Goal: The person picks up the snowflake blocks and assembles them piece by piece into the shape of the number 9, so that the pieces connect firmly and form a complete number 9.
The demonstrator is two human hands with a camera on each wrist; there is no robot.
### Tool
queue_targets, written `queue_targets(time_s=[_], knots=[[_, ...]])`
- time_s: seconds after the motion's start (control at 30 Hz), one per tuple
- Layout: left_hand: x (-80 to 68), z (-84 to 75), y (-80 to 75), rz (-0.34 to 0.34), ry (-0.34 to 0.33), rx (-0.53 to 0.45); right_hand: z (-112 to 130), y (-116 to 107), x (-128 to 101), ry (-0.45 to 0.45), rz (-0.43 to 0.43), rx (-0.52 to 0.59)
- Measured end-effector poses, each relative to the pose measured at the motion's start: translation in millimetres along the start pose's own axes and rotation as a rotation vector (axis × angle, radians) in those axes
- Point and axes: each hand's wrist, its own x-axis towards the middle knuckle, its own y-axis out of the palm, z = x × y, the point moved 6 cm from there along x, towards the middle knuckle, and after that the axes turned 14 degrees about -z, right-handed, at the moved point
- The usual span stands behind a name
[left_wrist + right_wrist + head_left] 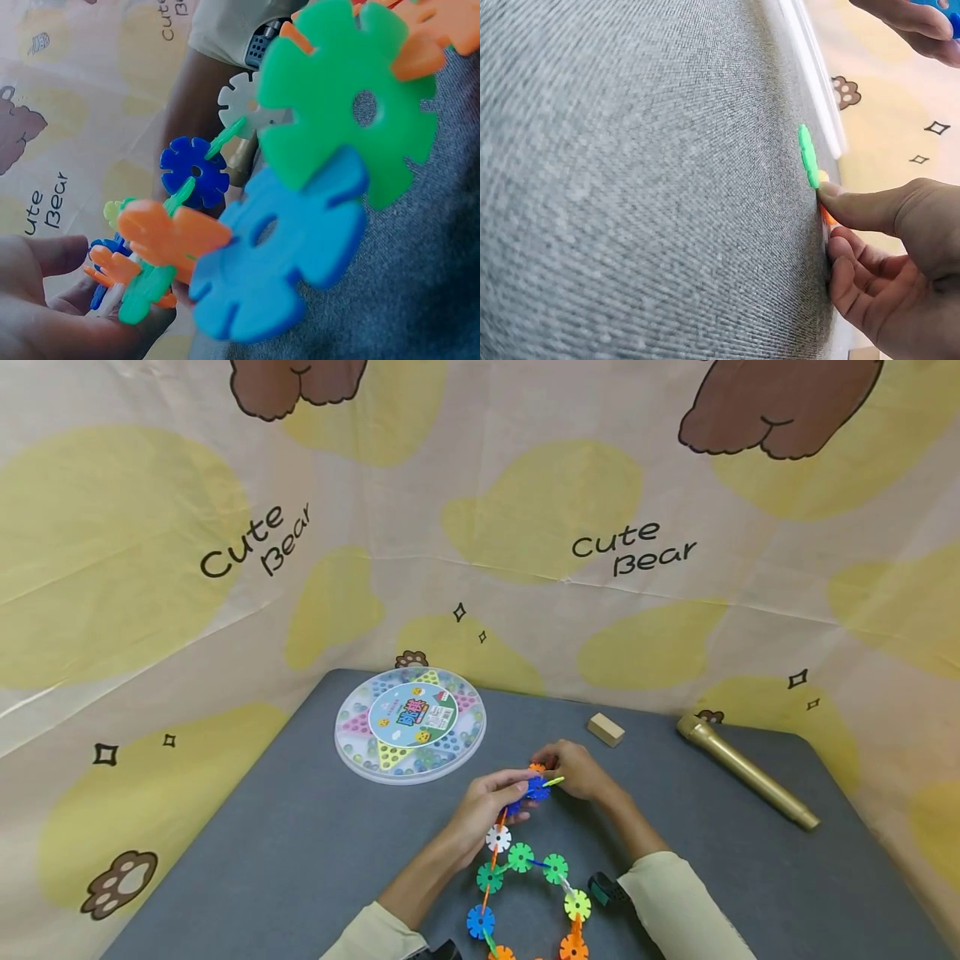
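Observation:
A chain of plastic snowflake discs in white, green, blue, yellow and orange lies in a loop on the grey table in front of me. Its far end is lifted between both hands. My left hand grips the chain just below a dark blue disc. My right hand pinches an orange disc and a yellow-green one against that end. In the left wrist view, a big green disc and a light blue disc fill the frame. In the right wrist view, a thumb presses beside an edge-on green disc.
A round clear box of marble checkers sits at the back left of the table. A small wooden block and a gold microphone lie at the back right. A bear-print cloth hangs behind.

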Motion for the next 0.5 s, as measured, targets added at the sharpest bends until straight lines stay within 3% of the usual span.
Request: queue_targets(time_s=[0.33, 0.5], knots=[[-0.9, 2.6, -0.7, 0.000, 0.034, -0.008, -8.3, -9.4, -13.3, 0.097, -0.081, 0.060], [1.3, 3.9, -1.4, -0.004, 0.042, -0.008, -7.1, -18.8, -27.8, 0.175, -0.097, 0.167]])
